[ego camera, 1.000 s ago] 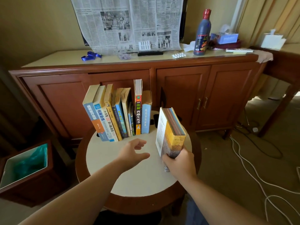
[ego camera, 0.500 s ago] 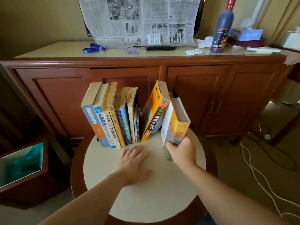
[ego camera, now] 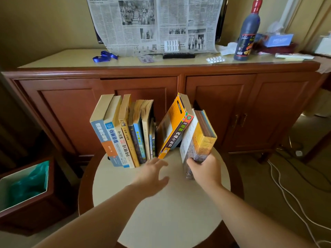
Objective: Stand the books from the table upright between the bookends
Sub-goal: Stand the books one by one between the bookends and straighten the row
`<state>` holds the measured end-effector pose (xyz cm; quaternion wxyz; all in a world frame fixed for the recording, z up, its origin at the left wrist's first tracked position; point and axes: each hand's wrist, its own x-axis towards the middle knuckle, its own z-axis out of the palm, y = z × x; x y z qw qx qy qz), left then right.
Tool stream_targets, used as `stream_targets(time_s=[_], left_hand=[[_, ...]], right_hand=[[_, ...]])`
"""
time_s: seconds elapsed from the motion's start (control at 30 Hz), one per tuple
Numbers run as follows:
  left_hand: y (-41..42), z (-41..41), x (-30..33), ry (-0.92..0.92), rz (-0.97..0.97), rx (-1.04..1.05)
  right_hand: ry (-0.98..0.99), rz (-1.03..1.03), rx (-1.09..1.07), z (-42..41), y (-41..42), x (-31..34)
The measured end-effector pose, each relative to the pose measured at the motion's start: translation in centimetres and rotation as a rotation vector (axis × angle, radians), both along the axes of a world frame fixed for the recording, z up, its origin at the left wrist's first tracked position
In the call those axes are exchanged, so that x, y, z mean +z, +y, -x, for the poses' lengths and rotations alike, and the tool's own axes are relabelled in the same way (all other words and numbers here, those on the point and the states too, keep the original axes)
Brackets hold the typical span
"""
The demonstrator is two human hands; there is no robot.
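Note:
A row of several books [ego camera: 123, 135] stands upright at the back of the round table [ego camera: 166, 215]. An orange book [ego camera: 172, 127] leans to the right, its foot by the row and its top resting against the yellow book [ego camera: 200, 140]. My right hand [ego camera: 206, 169] grips that yellow book by its lower end and holds it upright at the right of the row. My left hand [ego camera: 152, 174] hovers open, fingers spread, just in front of the orange book's foot. The bookends are mostly hidden; a dark edge [ego camera: 197, 105] shows behind the yellow book.
A wooden sideboard [ego camera: 179, 97] stands right behind the table, with a newspaper [ego camera: 154, 24], a dark bottle [ego camera: 247, 33], pill packs and a blue ribbon on top. A bin with a green liner [ego camera: 25, 187] is at the left. White cables [ego camera: 290, 192] lie on the floor at right.
My right hand has brought the yellow book from in front up to the right end of the row. The orange book has tipped over to the right. My left hand has lifted off the table.

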<state>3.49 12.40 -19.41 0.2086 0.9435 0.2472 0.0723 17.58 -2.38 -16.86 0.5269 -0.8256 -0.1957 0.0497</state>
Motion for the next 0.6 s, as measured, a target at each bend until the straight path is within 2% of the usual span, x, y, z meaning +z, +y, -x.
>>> stream_targets(time_s=[0.2, 0.27, 0.33, 0.43, 0.6], left_hand=[[0.0, -5.0, 8.9, -0.344, -0.144, -0.11], [0.2, -7.1, 11.7, -0.396, -0.256, -0.155], [0.7, -9.0, 13.7, -0.26, -0.363, -0.238], [1.8, -10.3, 15.3, 0.073, -0.348, -0.336], [2.7, -8.6, 16.3, -0.017, -0.409, -0.25]], right_hand=[[0.03, -0.03, 0.04, 0.0, -0.3, 0.4], [0.051, -0.033, 0.041, 0.0, -0.4, 0.7], [0.094, -0.043, 0.052, 0.2, -0.4, 1.0], [0.093, -0.052, 0.051, 0.3, -0.5, 1.1], [0.062, -0.071, 0.051, 0.7, -0.7, 1.3]])
